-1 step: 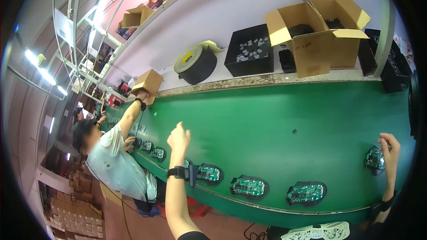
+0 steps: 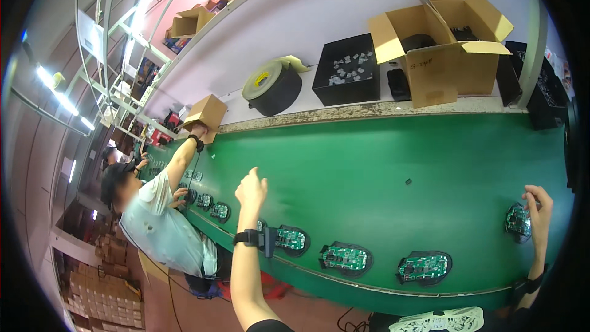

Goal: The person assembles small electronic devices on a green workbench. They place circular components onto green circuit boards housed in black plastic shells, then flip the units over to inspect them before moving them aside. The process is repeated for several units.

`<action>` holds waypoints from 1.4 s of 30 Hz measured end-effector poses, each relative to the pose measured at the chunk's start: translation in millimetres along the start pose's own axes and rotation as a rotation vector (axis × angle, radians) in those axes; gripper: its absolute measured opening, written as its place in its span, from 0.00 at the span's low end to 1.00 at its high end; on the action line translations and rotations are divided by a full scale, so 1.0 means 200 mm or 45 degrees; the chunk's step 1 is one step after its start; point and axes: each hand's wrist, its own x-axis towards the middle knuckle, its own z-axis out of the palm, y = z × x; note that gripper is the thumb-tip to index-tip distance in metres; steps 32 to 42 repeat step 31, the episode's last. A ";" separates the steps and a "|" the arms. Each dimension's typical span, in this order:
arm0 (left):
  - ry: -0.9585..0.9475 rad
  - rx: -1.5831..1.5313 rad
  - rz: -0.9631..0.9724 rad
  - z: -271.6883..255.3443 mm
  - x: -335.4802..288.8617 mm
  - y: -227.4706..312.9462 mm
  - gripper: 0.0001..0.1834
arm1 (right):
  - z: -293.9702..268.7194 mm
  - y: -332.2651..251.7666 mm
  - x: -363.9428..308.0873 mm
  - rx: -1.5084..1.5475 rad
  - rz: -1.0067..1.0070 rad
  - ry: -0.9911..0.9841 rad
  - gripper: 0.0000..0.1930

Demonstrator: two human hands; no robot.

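Observation:
My left hand [image 2: 251, 192] is raised over the green work surface [image 2: 344, 160], left of the middle, its fingers curled in. Whether anything is inside them is hidden. On the far right, my right hand [image 2: 539, 207] has its fingers loosely bent, with a gap between finger and thumb. Close beside it is a green circuit board in a dark shell [image 2: 518, 221], which it does not visibly grip. Similar circuit boards in black shells [image 2: 347, 259] lie in a row along the near edge, one more [image 2: 424, 267] to the right and another [image 2: 291, 240] near my left wrist.
A small dark piece [image 2: 408, 181] lies on the green surface. On the shelf behind stand a large tape roll [image 2: 271, 89], a black bin of small grey parts [image 2: 346, 89] and open cartons [image 2: 433, 77]. At left, a co-worker [image 2: 166, 221] reaches into a small carton [image 2: 206, 114].
The whole view has shifted very slightly. Both my hands keep the same pose and the circuit boards stay in place.

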 end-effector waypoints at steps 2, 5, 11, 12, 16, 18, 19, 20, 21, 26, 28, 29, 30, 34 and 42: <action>-0.012 -0.033 0.067 0.01 -0.04 0.03 0.24 | 0.00 -0.03 -0.01 0.030 0.041 -0.060 0.08; -0.047 -0.104 0.208 -0.03 -0.06 0.12 0.22 | -0.01 -0.05 -0.01 0.050 0.084 -0.022 0.08; -0.041 -0.241 0.554 -0.23 -0.14 0.43 0.19 | 0.02 -0.22 -0.02 0.029 -0.026 0.001 0.07; -0.048 -0.259 0.598 -0.27 -0.16 0.46 0.19 | 0.03 -0.26 -0.01 0.029 -0.021 -0.036 0.07; -0.139 -0.374 0.863 -0.31 -0.25 0.70 0.21 | 0.03 -0.31 -0.02 0.007 -0.002 -0.024 0.07; -0.144 -0.376 1.026 -0.33 -0.31 0.83 0.20 | 0.02 -0.30 -0.03 0.021 -0.009 -0.031 0.07; -0.169 -0.401 1.080 -0.33 -0.35 0.89 0.20 | 0.02 -0.30 -0.03 0.016 -0.020 -0.037 0.07; -0.195 -0.428 1.132 -0.33 -0.38 0.94 0.20 | 0.01 -0.30 -0.04 0.009 -0.033 -0.044 0.07; -0.225 -0.436 1.167 -0.33 -0.41 0.99 0.20 | 0.01 -0.29 -0.05 0.005 -0.044 -0.051 0.07; -0.336 -0.375 1.172 -0.27 -0.53 1.17 0.20 | 0.03 -0.30 -0.06 -0.018 -0.077 -0.065 0.07; -0.311 -0.374 1.153 -0.23 -0.52 1.21 0.21 | 0.03 -0.31 -0.07 -0.029 -0.084 -0.063 0.07; -0.304 -0.377 1.132 -0.21 -0.52 1.23 0.21 | 0.03 -0.32 -0.07 -0.036 -0.079 -0.063 0.07; -0.295 -0.380 1.113 -0.20 -0.51 1.24 0.21 | 0.03 -0.32 -0.06 -0.043 -0.074 -0.062 0.07; -0.302 -0.361 1.104 -0.17 -0.49 1.26 0.22 | 0.02 -0.33 -0.06 -0.045 -0.032 -0.075 0.08; -0.302 -0.361 1.104 -0.17 -0.49 1.26 0.22 | 0.02 -0.33 -0.06 -0.045 -0.032 -0.075 0.08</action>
